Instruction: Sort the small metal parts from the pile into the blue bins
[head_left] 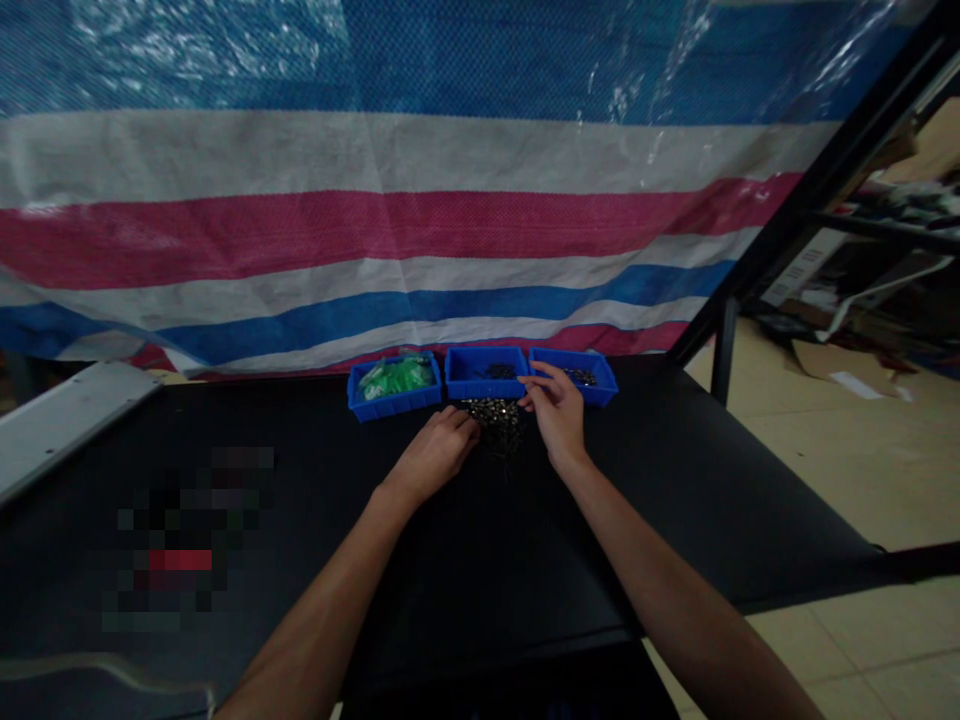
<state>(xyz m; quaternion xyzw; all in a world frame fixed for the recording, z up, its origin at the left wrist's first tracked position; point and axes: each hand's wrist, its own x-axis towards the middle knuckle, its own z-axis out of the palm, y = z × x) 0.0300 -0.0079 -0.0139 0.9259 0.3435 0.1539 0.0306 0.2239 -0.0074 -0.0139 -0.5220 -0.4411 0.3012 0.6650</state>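
A pile of small dark and shiny metal parts (496,420) lies on the black table, in front of the middle blue bin (484,388). That bin holds some small dark pieces. At the pile's left edge is my left hand (448,440), its fingers curled together; whatever they hold is hidden. My right hand (557,408) is raised at the pile's right side, before the right blue bin (600,393), with thumb and fingers drawn close around something too small to make out. Small metal parts lie in the right bin. Green plastic-wrapped items fill the left blue bin (396,404).
A striped tarp (390,230) hangs behind the bins. At the left edge is a pale panel (71,425), with a blurred-out patch and a cable nearer me. A black metal frame (724,350) stands right, beside cluttered shelves.
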